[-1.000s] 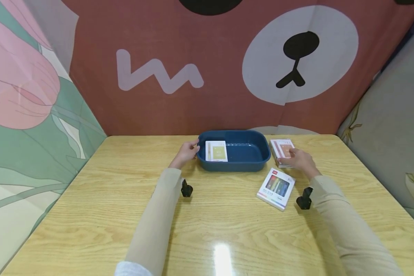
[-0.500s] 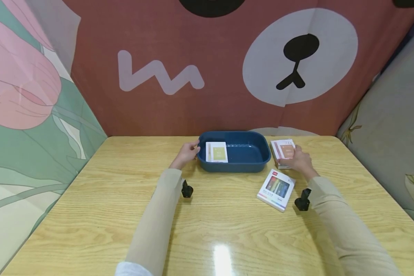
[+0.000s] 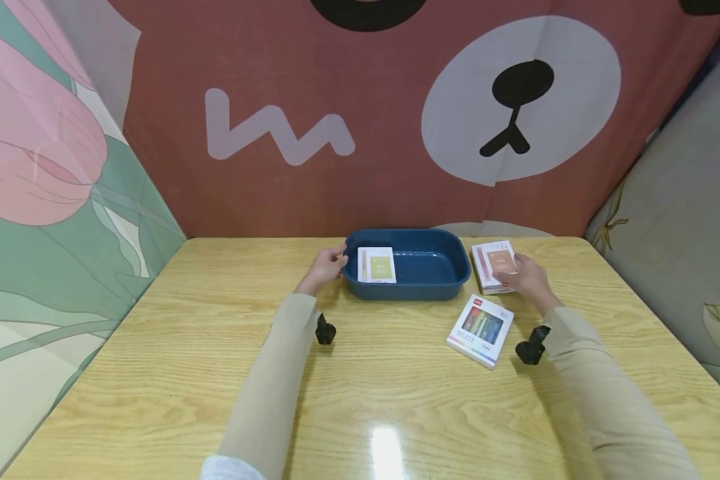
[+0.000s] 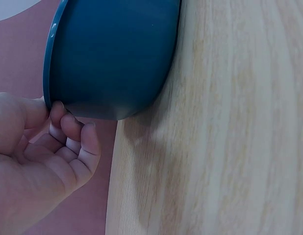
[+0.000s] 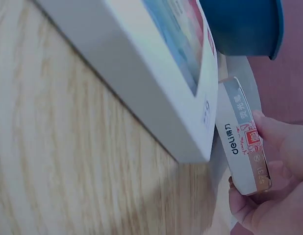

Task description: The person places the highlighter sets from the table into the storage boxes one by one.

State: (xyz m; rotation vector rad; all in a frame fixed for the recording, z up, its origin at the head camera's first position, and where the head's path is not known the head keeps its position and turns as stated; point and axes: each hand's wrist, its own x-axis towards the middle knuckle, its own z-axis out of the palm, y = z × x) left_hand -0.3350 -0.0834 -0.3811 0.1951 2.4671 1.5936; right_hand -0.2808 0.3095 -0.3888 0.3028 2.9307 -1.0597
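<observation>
**One box in, two outside**

Head view: the yellow-labelled box (image 3: 377, 265) rests inside the left end of the blue basin (image 3: 405, 292) — one done, two left, by the look of it. Your left hand (image 3: 324, 267) pinches the basin's left rim; right of the basin, your right hand (image 3: 531, 280) grips the orange-labelled box (image 3: 492, 259). The windowed box (image 3: 480, 331) lies before the basin's right corner.

Left wrist: your pinch shows clearly.

Right wrist: you clasp the orange-labelled box by opposite edges — lifted or not, unclear. The basin's right wall stands in between.
</observation>
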